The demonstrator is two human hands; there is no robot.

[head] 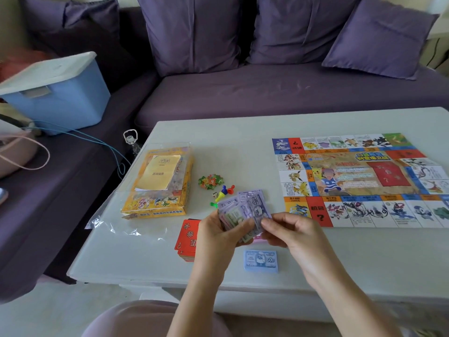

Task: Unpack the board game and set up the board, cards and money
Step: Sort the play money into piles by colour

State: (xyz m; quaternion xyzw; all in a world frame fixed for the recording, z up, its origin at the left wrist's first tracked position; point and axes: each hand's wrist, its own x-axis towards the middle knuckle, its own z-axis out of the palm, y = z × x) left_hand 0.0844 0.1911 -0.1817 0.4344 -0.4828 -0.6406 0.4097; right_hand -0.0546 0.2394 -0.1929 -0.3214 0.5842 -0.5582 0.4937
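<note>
While the left hand (218, 235) grips a fanned wad of notes (243, 210) w/ curled fingers, thumb across the front, the right hand (289, 233) pinches the wad's right edge btw thumb & fingertips. Both hold it just above the table (243, 147), near its front edge. Just below the hands lies a blue 500 stack (261, 260). Red cards (187, 239) sit left, partly behind the left wrist. Pawns (224, 190), a die (214, 194) & star tokens (210, 182) lie just beyond the notes. Board (359, 178) lies unfolded flat at right. Box (155, 203) w/ booklet (158, 173) on top sits at left.
</note>
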